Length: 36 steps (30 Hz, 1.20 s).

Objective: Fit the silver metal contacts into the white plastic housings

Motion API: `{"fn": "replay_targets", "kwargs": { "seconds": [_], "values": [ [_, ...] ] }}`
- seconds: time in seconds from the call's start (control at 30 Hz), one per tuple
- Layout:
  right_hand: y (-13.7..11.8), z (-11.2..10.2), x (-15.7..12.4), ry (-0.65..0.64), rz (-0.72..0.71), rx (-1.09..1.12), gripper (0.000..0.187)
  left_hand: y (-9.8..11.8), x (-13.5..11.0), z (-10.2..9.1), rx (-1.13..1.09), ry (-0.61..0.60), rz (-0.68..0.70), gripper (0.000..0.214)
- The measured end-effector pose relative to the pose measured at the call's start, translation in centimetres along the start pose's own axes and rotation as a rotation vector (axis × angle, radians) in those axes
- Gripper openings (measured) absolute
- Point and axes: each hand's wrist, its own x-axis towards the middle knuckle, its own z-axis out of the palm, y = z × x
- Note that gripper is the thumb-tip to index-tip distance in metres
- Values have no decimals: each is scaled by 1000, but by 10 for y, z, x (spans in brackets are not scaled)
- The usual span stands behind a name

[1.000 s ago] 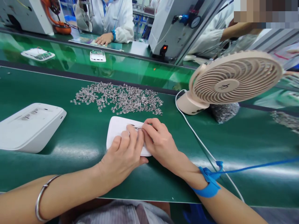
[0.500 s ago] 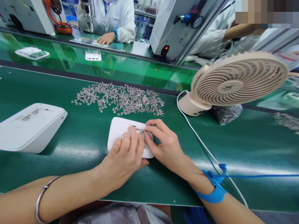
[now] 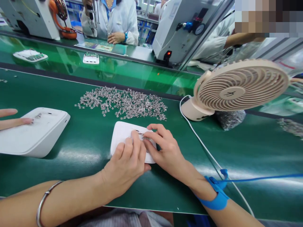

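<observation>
A white plastic housing (image 3: 120, 135) lies on the green table in front of me. My left hand (image 3: 129, 157) is wrapped over its left and front part, the index fingertip pressed near a slot in the top face. My right hand (image 3: 163, 145) pinches a small metal clip (image 3: 141, 133) at that slot, thumb and index finger close together. The fingers hide most of the clip and part of the slot. Behind the housing is a loose pile of small metal clips (image 3: 125, 102).
Another white housing (image 3: 50, 132) stands at the left, with another person's hand (image 3: 14, 121) on it. A beige fan (image 3: 199, 108) and its white cable are at the right, beside a bag of metal parts (image 3: 230, 119). Across the green belt (image 3: 123, 71), co-workers sit by machines.
Another person's hand has come in from the left onto the second housing. My fingers have shifted slightly at the slot. The view has tilted a little.
</observation>
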Motion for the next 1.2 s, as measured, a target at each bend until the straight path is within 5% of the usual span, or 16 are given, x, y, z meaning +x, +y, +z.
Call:
{"fn": "replay_targets", "kwargs": {
  "seconds": [0.6, 0.77, 0.9, 1.0, 1.2],
  "values": [
    [3, 0, 4, -135, 135, 156, 8, -3, 3, 1, -17, 11, 0, 59],
    [2, 1, 4, -115, 118, 118, 9, -3, 4, 0, -30, 3, -5, 60],
    [-8, -4, 0, -1, 67, 137, 13, -4, 4, 1, -93, 129, -33, 45],
    [-18, -12, -4, 79, 118, 304, 10, -6, 6, 1, -169, 211, -15, 24],
    [-25, -25, -4, -106, 273, 694, 11, -11, 10, 0, -217, 235, 6, 16]
  ]
}}
